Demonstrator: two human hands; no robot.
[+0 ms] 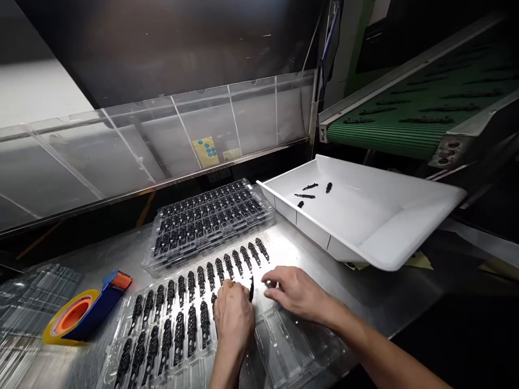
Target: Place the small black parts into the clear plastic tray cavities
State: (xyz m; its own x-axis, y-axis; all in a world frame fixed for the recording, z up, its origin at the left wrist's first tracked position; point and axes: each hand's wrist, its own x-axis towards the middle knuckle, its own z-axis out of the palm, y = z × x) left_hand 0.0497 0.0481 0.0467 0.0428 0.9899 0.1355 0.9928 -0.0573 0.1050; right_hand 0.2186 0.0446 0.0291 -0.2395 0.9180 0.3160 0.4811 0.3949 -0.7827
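My left hand (235, 310) is over the clear plastic tray (279, 346), its fingers curled. A slim black plastic part (252, 289) stands up at its fingertips, seemingly pinched there, though the grip is partly hidden. To the right is my right hand (298, 292), with thumb and forefinger apart and nothing visible between them, a short gap from that part. Matching black parts (179, 335) lie slanted in the tray's slots, filling the back row and the left of the front row. Slots beneath and right of my hands hold no parts.
Behind the tray is a stack of filled trays (206, 221). A white bin (357, 216) with several loose black parts stands right, below a green conveyor belt (389, 121) carrying more. At left are a tape dispenser (97, 308) and stacked clear trays (36, 302).
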